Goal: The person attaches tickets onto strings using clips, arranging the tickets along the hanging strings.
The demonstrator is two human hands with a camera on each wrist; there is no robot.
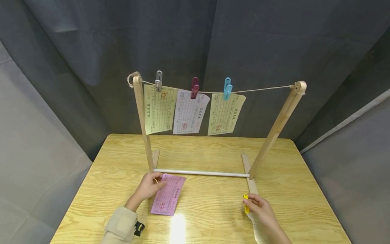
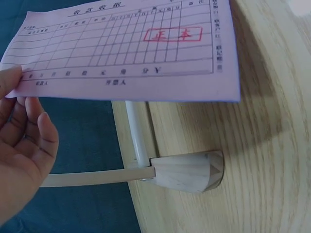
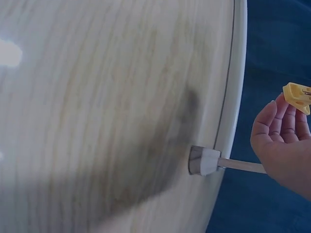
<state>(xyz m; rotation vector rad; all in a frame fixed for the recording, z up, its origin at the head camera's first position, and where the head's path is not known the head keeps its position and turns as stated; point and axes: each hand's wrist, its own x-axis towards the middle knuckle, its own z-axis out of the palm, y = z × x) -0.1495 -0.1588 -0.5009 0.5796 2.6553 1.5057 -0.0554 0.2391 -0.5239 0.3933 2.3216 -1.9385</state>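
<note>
Now left hand (image 1: 149, 185) pinches pink slip (image 1: 168, 194); right hand (image 1: 260, 207) holds yellow peg (image 1: 245, 202).

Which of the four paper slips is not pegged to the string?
The pink slip, which the left hand grips at its top corner over the table. The other three hang from the string under pegs.

Even, fairly bright light falls from above. A white glare patch sits on the bench (image 1: 213, 159) at 6 o'clock in the head view, whose edges bow outward. The right wrist view is soft, perhaps out of focus, with a dark shadow near centre and glare at 9 o'clock.
</note>
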